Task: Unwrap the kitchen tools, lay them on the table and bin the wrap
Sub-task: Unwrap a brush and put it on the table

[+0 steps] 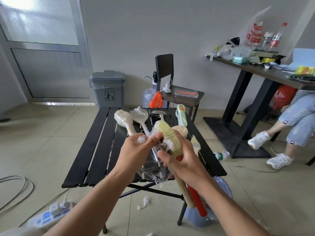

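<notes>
My right hand [180, 160] grips a bundle of tools above the black slatted table [95, 147]: a yellow bristle brush [166, 132], a wooden handle [185, 191] and a red handle [197, 201]. My left hand [138, 149] pinches the clear plastic wrap [153, 171], which trails loose off the brush head and hangs below the hands. On the table lie a wrapped brush [123, 119], a wrapped spoon [139, 116], a bare metal tool [159, 114], a pale green tool [181, 115], a round beige piece [180, 131] and a flat brush [195, 142].
A grey waste bin [107, 89] stands by the back wall, left of a chair [170, 82]. Wrap scraps [144, 202] and a power strip [51, 213] lie on the floor. A blue basin [221, 198] sits under my right arm. A seated person's legs [286, 133] are at right.
</notes>
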### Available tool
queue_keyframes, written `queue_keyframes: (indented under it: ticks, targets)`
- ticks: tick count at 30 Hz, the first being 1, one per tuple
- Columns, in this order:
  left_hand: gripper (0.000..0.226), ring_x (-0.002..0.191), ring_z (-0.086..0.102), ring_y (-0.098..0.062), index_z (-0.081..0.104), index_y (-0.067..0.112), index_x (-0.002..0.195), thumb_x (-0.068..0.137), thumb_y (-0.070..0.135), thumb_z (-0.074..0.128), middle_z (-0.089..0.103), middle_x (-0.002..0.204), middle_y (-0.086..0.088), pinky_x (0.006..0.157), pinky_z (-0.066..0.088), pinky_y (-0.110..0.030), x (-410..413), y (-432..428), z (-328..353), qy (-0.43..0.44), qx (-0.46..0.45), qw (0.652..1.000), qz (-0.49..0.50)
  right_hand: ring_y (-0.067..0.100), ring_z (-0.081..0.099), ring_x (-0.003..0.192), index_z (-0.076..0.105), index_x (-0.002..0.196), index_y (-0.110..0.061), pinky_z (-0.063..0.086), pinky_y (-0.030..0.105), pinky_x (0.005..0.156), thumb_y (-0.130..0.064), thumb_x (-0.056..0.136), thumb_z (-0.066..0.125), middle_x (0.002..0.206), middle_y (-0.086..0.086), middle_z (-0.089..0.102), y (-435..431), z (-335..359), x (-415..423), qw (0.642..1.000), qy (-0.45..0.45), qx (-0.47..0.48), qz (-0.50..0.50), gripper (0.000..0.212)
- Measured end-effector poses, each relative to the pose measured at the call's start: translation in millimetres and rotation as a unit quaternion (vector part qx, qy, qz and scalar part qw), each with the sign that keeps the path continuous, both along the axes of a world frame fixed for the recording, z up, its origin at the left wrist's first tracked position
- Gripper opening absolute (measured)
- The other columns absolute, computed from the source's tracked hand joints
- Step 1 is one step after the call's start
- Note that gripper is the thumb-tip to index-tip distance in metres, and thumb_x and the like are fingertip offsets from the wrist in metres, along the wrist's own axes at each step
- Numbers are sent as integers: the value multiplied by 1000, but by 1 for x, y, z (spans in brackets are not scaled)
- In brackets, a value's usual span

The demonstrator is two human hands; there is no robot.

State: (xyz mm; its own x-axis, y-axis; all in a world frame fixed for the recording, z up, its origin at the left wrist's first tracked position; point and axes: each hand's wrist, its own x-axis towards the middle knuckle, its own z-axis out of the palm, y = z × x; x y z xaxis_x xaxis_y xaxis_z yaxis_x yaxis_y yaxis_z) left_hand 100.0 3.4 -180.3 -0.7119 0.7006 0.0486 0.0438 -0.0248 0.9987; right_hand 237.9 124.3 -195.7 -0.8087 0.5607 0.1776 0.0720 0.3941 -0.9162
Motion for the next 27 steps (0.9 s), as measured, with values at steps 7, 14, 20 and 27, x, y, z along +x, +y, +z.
queue_keyframes:
  ticks: [7,14,20,27]
  targets:
    - [49,93,77,-44,81,16,98,87,62,72,79,97,-24,95,57,-69,-2,1,3,-16,12,1000,-23,15,77,100,44,137,-66,65,48,86,-74,80,79,120,-14,75,1,-6,-3,998,19,-20,-58,67]
    - [30,106,77,-38,78,8,102,98,36,66,79,109,-22,103,56,-60,-14,1,0,-97,94,991,-17,18,73,62,64,117,-54,62,35,58,-83,77,74,83,1,79,2,-6,-1,980,39,-179,-71,51]
    - [33,106,78,-38,67,-10,117,108,20,57,77,113,-26,81,66,-37,-26,-1,1,-168,170,971,-9,13,60,50,67,123,-17,49,24,44,-82,83,62,67,6,67,21,5,2,950,82,-288,-93,77]
    - [35,83,81,-35,63,-15,117,107,19,60,78,94,-29,68,65,-35,-41,-1,4,-235,192,952,48,4,48,41,68,131,-7,41,14,36,-83,71,67,75,0,74,39,9,2,873,119,-472,-22,97]
